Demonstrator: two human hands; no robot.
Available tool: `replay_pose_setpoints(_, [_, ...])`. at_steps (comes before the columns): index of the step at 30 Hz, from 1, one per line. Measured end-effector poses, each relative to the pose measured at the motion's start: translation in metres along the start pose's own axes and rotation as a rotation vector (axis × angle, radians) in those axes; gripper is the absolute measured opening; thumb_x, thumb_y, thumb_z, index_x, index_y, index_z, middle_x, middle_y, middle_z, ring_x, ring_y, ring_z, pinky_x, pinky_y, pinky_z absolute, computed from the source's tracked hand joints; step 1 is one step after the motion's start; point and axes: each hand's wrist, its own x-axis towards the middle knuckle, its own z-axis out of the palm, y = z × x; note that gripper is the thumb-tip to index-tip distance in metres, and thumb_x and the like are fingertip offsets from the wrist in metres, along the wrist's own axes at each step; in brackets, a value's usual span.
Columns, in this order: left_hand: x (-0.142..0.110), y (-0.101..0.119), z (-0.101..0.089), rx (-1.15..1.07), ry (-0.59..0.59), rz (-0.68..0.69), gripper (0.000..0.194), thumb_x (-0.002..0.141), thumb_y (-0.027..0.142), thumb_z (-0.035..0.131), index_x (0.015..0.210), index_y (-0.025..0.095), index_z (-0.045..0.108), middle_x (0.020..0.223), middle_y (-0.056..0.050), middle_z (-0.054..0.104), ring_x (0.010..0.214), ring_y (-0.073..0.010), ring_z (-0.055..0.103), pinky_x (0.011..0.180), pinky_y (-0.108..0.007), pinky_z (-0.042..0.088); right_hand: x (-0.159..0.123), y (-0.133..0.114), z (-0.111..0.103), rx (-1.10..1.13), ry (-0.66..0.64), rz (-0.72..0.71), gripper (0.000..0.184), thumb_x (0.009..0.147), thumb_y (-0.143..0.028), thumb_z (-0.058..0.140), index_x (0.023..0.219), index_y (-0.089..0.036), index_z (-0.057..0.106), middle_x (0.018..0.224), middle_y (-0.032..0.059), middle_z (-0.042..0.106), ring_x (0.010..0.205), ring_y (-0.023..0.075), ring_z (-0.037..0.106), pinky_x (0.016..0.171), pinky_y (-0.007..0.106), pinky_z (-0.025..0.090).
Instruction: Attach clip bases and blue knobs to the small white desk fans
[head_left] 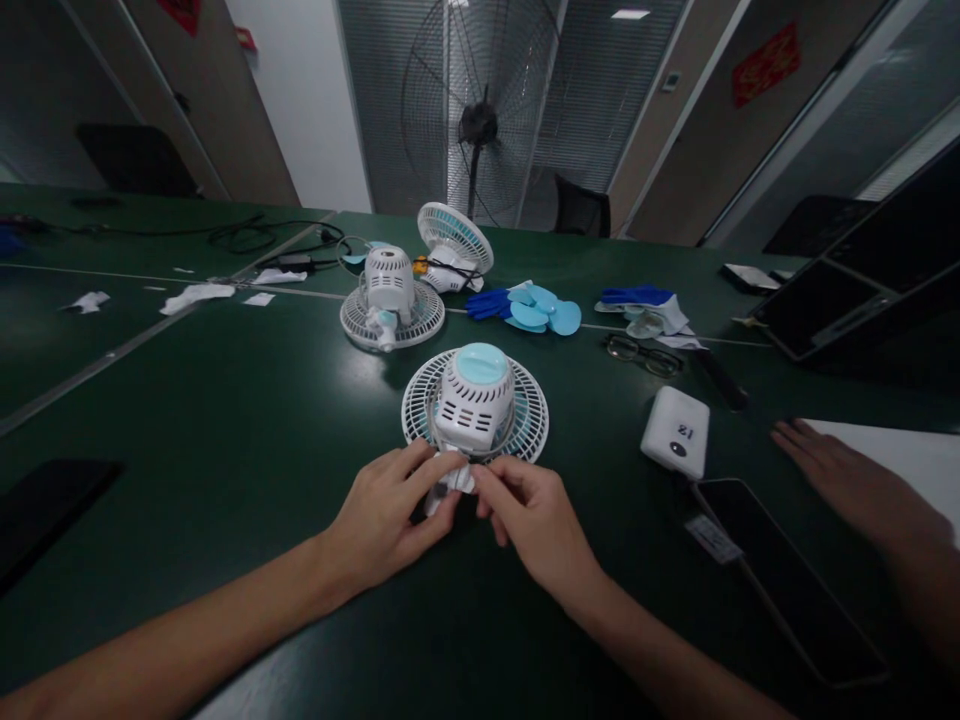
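Observation:
A small white fan (pixel 474 405) lies grille-down on the dark green table, its motor housing upward with a light blue round cap. At its near edge, my left hand (pixel 401 505) is closed on a small white plastic part (pixel 441 490) with a dark spot. Whether that part is joined to the fan is hidden by my fingers. My right hand (pixel 534 515) pinches at the right end of the same part, fingertips close to the left ones.
Behind are a second face-down fan (pixel 390 285), a third tilted fan (pixel 454 240), light blue blades (pixel 546 308) and gloves (pixel 649 312). Glasses (pixel 643 355), a white power bank (pixel 676 432) and a phone (pixel 787 580) lie right. Another person's hand (pixel 847 480) rests beside white paper (pixel 900 455).

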Motion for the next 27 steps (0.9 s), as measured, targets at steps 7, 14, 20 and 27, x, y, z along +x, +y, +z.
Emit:
replay_pose_setpoints(7, [0.000, 0.000, 0.000, -0.002, -0.011, -0.023, 0.031, 0.100, 0.025, 0.057, 0.131, 0.023, 0.057, 0.102, -0.006, 0.065, 0.085, -0.0211, 0.066, 0.074, -0.034, 0.057, -0.006, 0.003, -0.003, -0.155, 0.092, -0.178, 0.021, 0.098, -0.038, 0.064, 0.105, -0.020, 0.071, 0.085, 0.0024, 0.069, 0.057, 0.0105, 0.057, 0.050, 0.023, 0.044])
replay_pose_setpoints(14, [0.004, 0.003, -0.002, 0.072, -0.043, -0.004, 0.030, 0.099, 0.027, 0.054, 0.129, 0.022, 0.056, 0.097, -0.005, 0.066, 0.079, -0.0224, 0.067, 0.069, -0.035, 0.057, -0.003, -0.001, 0.003, 0.016, 0.010, 0.004, 0.033, 0.102, -0.047, 0.057, 0.084, -0.020, 0.066, 0.066, -0.0016, 0.059, 0.051, 0.0109, 0.051, 0.047, 0.023, 0.038])
replay_pose_setpoints(20, [0.007, -0.001, -0.026, 0.118, -0.214, -0.153, 0.027, 0.099, 0.030, 0.054, 0.125, 0.024, 0.054, 0.103, -0.004, 0.071, 0.070, -0.0198, 0.070, 0.061, -0.030, 0.054, -0.008, -0.013, -0.002, 0.206, 0.047, 0.087, 0.036, 0.097, -0.049, 0.063, 0.081, -0.017, 0.069, 0.061, -0.0052, 0.048, 0.049, 0.0072, 0.038, 0.045, 0.021, 0.026])
replay_pose_setpoints(27, [-0.082, -0.026, -0.088, 0.244, -0.159, -0.356, 0.026, 0.102, 0.043, 0.050, 0.126, 0.033, 0.054, 0.096, 0.001, 0.073, 0.058, -0.0167, 0.068, 0.056, -0.026, 0.051, 0.018, 0.028, -0.039, 0.240, 0.557, -0.055, 0.036, 0.094, -0.052, 0.067, 0.080, -0.018, 0.067, 0.058, -0.0067, 0.042, 0.048, 0.0078, 0.035, 0.042, 0.021, 0.024])
